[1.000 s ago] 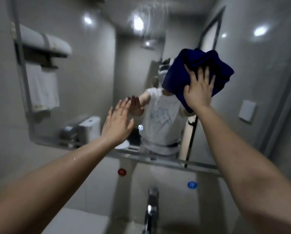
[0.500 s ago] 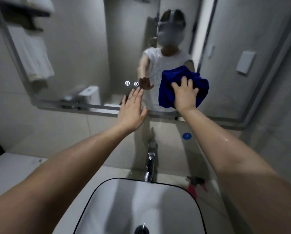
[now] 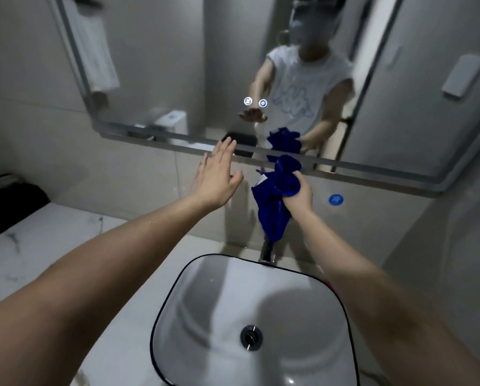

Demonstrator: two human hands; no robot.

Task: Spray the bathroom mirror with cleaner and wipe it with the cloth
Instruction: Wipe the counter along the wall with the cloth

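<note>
The right hand [image 3: 299, 194] was closed in a fist around the cloth [image 3: 273, 210], a deep blue, soft fabric bunched into crumpled folds above the knuckles. The rest hung below the fist in a limp, tapering point. The cloth was held just below the lower edge of the mirror [image 3: 161, 65], in front of the tiled wall and above the faucet [image 3: 266, 250]. Its upper folds overlapped the mirror's grey metal frame.

The left hand [image 3: 216, 176] was spread flat and held nothing, fingers straight and close together, thumb out to the side. Its fingertips reached the frame's bottom rail, though the blur made it hard to tell whether they touched it.

The mirror was a large rectangle with rounded corners, and two small round lit touch buttons [image 3: 248, 101] glowed on its glass. A round blue sticker [image 3: 335, 199] sat on the wall below it.

Underneath, a glossy white basin [image 3: 205, 302], a rounded square with a thin black rim, held a chrome drain [image 3: 250, 337]. It stood on a white, grey-veined marble desk [image 3: 38, 246], and a black bundle [image 3: 10, 204] lay at the far left of the desk.
</note>
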